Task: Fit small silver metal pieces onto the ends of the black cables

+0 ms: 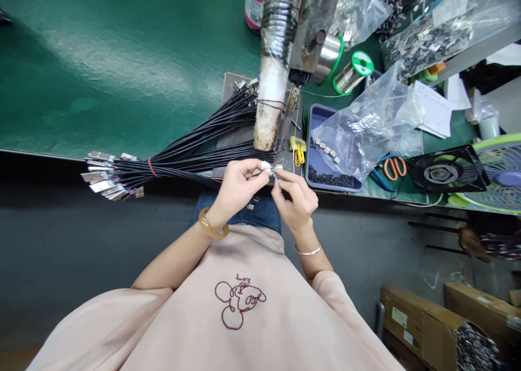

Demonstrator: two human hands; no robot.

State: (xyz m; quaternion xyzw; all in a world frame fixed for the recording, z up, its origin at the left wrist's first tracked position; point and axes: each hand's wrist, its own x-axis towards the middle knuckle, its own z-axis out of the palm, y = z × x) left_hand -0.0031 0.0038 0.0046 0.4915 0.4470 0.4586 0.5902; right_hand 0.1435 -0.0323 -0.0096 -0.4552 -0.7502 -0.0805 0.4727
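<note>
Both hands meet at the table's front edge, fingertips almost touching. My left hand (243, 185), with a white cover on a fingertip, is closed in a pinch on what looks like the end of a black cable; its fingers hide most of it. My right hand (296, 197) pinches a small silvery metal connector (278, 168) between thumb and fingers, right against the left fingertips. To the left lies a bundle of black cables (179, 162) with metal connectors on their ends, tied by a red band (153, 167). A soldering iron (291, 105) points down just beyond the hands.
A foil-wrapped duct (271, 89) hangs over the work board. At right stand a blue tray (315, 138) with small black parts and metal shells, solder spools (348, 79), orange-handled scissors (394, 168) and a small fan (448, 169). Several small metal parts (250, 206) lie on the lap.
</note>
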